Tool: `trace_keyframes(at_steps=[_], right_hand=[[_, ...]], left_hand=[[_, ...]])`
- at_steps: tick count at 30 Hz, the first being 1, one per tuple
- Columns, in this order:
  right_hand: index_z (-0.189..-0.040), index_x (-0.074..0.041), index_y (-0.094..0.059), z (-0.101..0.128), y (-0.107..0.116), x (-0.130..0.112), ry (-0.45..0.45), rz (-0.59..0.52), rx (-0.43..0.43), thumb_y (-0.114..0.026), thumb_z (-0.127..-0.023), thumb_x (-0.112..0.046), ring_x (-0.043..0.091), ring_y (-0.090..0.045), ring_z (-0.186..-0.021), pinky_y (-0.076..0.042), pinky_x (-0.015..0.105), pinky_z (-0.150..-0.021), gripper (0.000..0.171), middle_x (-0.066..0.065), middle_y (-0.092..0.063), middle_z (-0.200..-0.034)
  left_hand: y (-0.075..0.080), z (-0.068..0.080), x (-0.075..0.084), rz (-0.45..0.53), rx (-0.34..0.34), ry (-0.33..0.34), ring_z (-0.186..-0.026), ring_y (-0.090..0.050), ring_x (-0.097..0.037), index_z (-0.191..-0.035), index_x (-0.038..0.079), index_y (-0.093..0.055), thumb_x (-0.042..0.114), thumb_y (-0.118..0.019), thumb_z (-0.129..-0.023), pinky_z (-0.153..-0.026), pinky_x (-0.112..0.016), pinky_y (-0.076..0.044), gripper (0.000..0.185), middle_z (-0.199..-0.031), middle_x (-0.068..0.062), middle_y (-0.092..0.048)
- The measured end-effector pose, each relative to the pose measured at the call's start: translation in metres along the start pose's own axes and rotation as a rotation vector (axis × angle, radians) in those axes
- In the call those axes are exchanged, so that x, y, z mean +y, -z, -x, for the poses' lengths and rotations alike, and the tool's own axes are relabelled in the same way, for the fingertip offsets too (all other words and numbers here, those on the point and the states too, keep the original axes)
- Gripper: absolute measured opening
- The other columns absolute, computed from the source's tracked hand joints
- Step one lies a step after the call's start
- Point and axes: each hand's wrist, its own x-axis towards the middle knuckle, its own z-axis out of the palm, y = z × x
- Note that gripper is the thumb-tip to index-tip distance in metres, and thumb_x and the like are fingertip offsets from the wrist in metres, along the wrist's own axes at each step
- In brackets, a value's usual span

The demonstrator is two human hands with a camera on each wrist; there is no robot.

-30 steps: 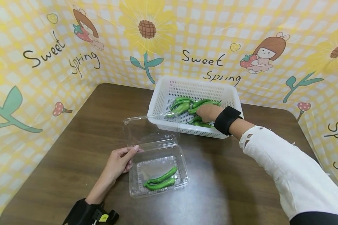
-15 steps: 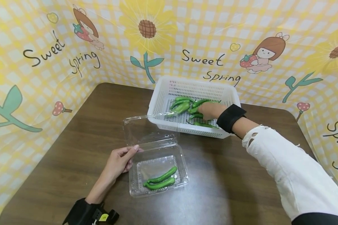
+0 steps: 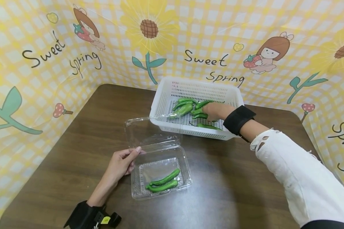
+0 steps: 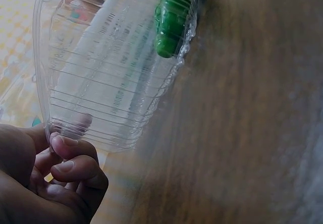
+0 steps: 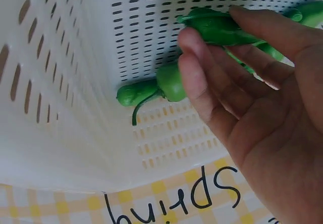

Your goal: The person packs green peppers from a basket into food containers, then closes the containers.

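Backdrop [image 3: 212, 38] reads "Sweet Spring"; right hand [image 3: 215, 111] fingers pinch pepper [image 5: 217, 27]; left hand [image 3: 121, 165] grips clamshell [image 3: 160, 173].

Torn white sleeve [image 3: 292, 178], black wrist straps on both arms, bare fingers [image 5: 202, 77]

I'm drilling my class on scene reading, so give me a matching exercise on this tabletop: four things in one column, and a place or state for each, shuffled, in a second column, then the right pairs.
Things
1. white perforated plastic basket
2. clear plastic clamshell box
3. left hand
4. right hand

Places or states
A. lies open with two green peppers inside
B. pinches a green pepper inside the basket
C. stands at the far side of the brown table, holding a pile of green peppers
D. grips the clear box's edge near the lid hinge

Pairs: 1-C, 2-A, 3-D, 4-B
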Motion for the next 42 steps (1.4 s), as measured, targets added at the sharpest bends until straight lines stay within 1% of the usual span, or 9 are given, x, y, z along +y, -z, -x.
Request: trace_keyframes(at_steps=[5,7,10,15,20,26,30,38,42], right_hand=[[-0.096,-0.007,-0.061,0.007,0.003,0.000,-0.026,-0.054,-0.003,-0.063,-0.093,-0.011,0.022,-0.050,-0.082,-0.042,0.033,-0.076,0.005,0.006,-0.058,-0.089],[-0.096,-0.008,-0.060,0.010,0.003,0.000,-0.031,-0.058,-0.007,-0.062,-0.094,-0.010,0.021,-0.050,-0.081,-0.041,0.032,-0.074,0.004,0.005,-0.056,-0.086],[-0.094,-0.008,-0.060,0.016,0.004,0.000,-0.022,-0.058,-0.002,-0.062,-0.094,-0.010,0.020,-0.050,-0.079,-0.041,0.031,-0.072,0.004,0.004,-0.055,-0.084],[-0.092,-0.007,-0.059,0.024,0.004,0.000,0.014,-0.066,0.040,-0.063,-0.092,-0.010,0.019,-0.050,-0.076,-0.040,0.030,-0.069,0.004,0.003,-0.054,-0.081],[-0.090,-0.006,-0.059,0.032,0.005,0.001,0.041,-0.101,0.073,-0.062,-0.092,-0.008,0.020,-0.049,-0.075,-0.040,0.030,-0.069,0.004,0.004,-0.053,-0.081],[-0.094,-0.007,-0.060,0.045,0.009,0.002,0.030,-0.137,0.105,-0.063,-0.093,-0.011,0.021,-0.051,-0.077,-0.041,0.031,-0.070,0.005,0.006,-0.056,-0.084],[-0.097,-0.007,-0.059,0.056,0.012,0.001,0.046,-0.135,0.133,-0.061,-0.093,-0.012,0.021,-0.051,-0.076,-0.042,0.032,-0.070,0.007,0.006,-0.057,-0.084],[-0.105,-0.004,-0.059,0.084,0.017,-0.005,0.089,-0.158,0.227,-0.063,-0.096,-0.014,0.021,-0.050,-0.075,-0.043,0.036,-0.070,0.015,0.009,-0.060,-0.089],[-0.108,-0.004,-0.058,0.099,0.019,-0.011,0.107,-0.145,0.282,-0.064,-0.096,-0.015,0.021,-0.050,-0.075,-0.043,0.035,-0.069,0.017,0.008,-0.059,-0.090]], left_hand=[[0.000,0.000,0.000,-0.002,0.000,0.001,-0.046,-0.039,-0.005,-0.111,0.004,-0.074,0.045,-0.060,-0.098,-0.039,-0.018,-0.031,0.045,-0.056,0.003,-0.044],[0.000,0.000,0.000,-0.003,-0.003,0.000,-0.046,-0.039,-0.005,-0.111,0.004,-0.074,0.045,-0.060,-0.098,-0.039,-0.018,-0.031,0.045,-0.057,0.003,-0.044],[0.000,0.000,0.000,-0.003,-0.005,-0.003,-0.046,-0.039,-0.006,-0.111,0.004,-0.074,0.045,-0.060,-0.098,-0.039,-0.018,-0.031,0.045,-0.057,0.002,-0.045],[0.000,0.000,0.000,-0.004,-0.003,-0.004,-0.046,-0.039,-0.005,-0.111,0.004,-0.074,0.045,-0.060,-0.098,-0.039,-0.018,-0.031,0.045,-0.057,0.003,-0.045],[0.000,0.000,0.000,-0.002,-0.001,-0.006,-0.047,-0.040,-0.006,-0.111,0.005,-0.074,0.045,-0.060,-0.098,-0.039,-0.018,-0.032,0.045,-0.057,0.003,-0.045],[0.000,0.000,-0.001,-0.003,-0.005,-0.018,-0.046,-0.040,-0.006,-0.109,0.003,-0.074,0.044,-0.060,-0.098,-0.039,-0.019,-0.033,0.044,-0.056,0.002,-0.045],[0.000,0.000,-0.001,-0.013,0.002,-0.024,-0.045,-0.039,-0.006,-0.108,0.004,-0.074,0.044,-0.060,-0.098,-0.039,-0.019,-0.033,0.044,-0.054,0.002,-0.045],[-0.001,-0.001,-0.001,-0.018,-0.001,-0.019,-0.045,-0.039,-0.006,-0.109,0.004,-0.074,0.044,-0.060,-0.098,-0.039,-0.019,-0.033,0.044,-0.054,0.001,-0.045],[-0.001,-0.001,0.000,-0.013,0.000,-0.014,-0.045,-0.039,-0.006,-0.109,0.004,-0.074,0.045,-0.060,-0.098,-0.039,-0.019,-0.032,0.045,-0.054,0.002,-0.045]])
